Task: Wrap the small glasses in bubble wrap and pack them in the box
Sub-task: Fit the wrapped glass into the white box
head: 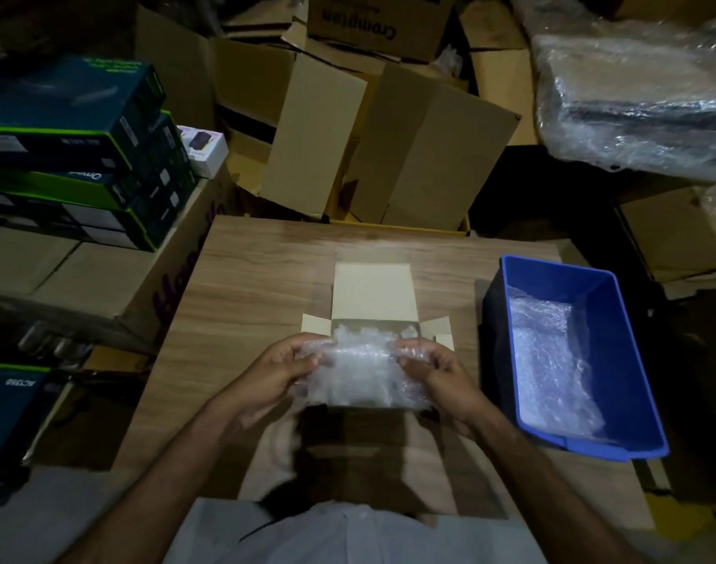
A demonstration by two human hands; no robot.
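- The left hand (pixel 279 370) curls its fingers and thumb round the left end of a crumpled bundle of clear bubble wrap (pixel 362 370), gripping it.
- The right hand (pixel 437 370) grips the bundle's right end in the same way, fingers bent over the top and thumb toward the middle.
- The bundle hangs between the two hands, directly over a small open cardboard box with pale flaps (pixel 372 289); whether it touches the box cannot be told, nor can any glass be made out through the wrap.
- The box sits on a wood-grain tabletop (pixel 246 287), its long lid flap lying flat beyond the hands and short side flaps poking out just past the fingertips.
- To the right of the right hand, near it, stands a blue rectangular plastic bin (pixel 616 319) holding loose sheets of bubble wrap (pixel 551 360).
- Well beyond the left hand, stacked dark retail boxes with green edges (pixel 75 156) rest on brown cartons.
- Far past both hands lie brown corrugated cartons (pixel 388 148) in a heap.
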